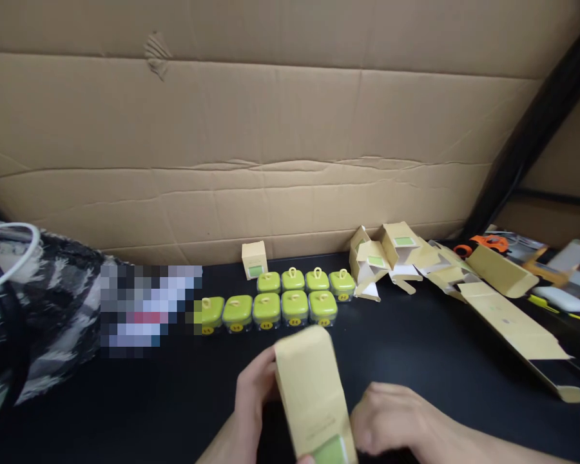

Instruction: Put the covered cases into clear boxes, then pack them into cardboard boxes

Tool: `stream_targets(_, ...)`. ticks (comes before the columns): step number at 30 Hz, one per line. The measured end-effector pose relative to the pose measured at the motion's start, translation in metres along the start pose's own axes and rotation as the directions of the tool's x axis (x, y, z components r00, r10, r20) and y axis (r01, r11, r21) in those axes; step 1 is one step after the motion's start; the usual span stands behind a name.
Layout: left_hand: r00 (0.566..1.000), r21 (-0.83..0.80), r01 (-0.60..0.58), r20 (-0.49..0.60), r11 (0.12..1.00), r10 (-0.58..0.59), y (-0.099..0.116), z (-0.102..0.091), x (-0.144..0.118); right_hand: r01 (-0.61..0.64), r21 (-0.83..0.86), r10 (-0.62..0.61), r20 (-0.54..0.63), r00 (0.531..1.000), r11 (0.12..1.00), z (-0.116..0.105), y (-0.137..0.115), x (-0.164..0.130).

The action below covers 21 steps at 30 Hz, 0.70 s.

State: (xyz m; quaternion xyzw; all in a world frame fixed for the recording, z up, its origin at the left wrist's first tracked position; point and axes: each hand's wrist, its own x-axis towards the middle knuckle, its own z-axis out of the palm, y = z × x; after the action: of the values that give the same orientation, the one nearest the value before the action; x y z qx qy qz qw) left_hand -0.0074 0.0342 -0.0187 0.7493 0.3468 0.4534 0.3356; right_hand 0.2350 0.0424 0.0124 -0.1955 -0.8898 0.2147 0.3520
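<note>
Low centre, over a black tabletop: both hands grip one tan carton blank, flat-ish, tilted away from the viewer, w/ a green label patch at its near end. Left hand wraps the blank's left edge, fingers curled behind it; right hand closes on the lower right edge near the green patch. Fingertip detail blurred.

Behind the blank, near but not touching: green-lidded cubes in two rows, five in front, four behind, each w/ a small loop on top; front faces carry a yellow mark, too small to read. One closed small tan box stands just behind the back row's left end, green label facing fwd.

Right of the cubes: cluster of half-folded tan boxes, some open, plus long unfolded blanks lying flat toward the right edge. Orange-handled scissors lie beyond them.

Rear: corrugated cardboard wall. Far left: patterned fabric w/ a white cable over it; pixelated patch beside it.
</note>
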Motion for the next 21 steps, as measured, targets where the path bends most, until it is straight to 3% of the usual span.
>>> stream_targets(2,0.997,-0.026,-0.074,-0.034,0.997,0.073,-0.004,0.0,0.0,-0.053,0.062,0.06,-0.122,0.991,0.997,0.001,0.008,0.001)
stream_targets(4,0.995,-0.029,-0.092,-0.045,0.995,0.091,-0.007,-0.001,0.0,-0.125,-0.006,0.121,-0.205,0.971,0.992,-0.002,0.015,0.007)
stream_targets(9,0.995,-0.055,-0.092,-0.03,0.994,0.09,-0.01,-0.004,0.004,-0.252,-0.204,0.231,-0.12,0.966,0.946,-0.02,0.03,0.03)
stream_targets(13,0.989,-0.159,-0.144,-0.001,0.977,0.145,-0.015,-0.002,0.007,-0.293,-0.3,0.246,-0.185,0.951,0.908,-0.02,0.048,0.039)
stream_targets(17,0.983,-0.173,-0.178,0.018,0.969,0.184,-0.022,-0.003,0.006,-0.308,-0.286,0.256,-0.206,0.944,0.907,-0.01,0.064,0.034)
stream_targets(21,0.969,-0.195,-0.222,0.064,0.955,0.238,-0.025,-0.003,0.003,-0.326,-0.193,0.281,-0.226,0.933,0.925,-0.007,0.062,0.029)
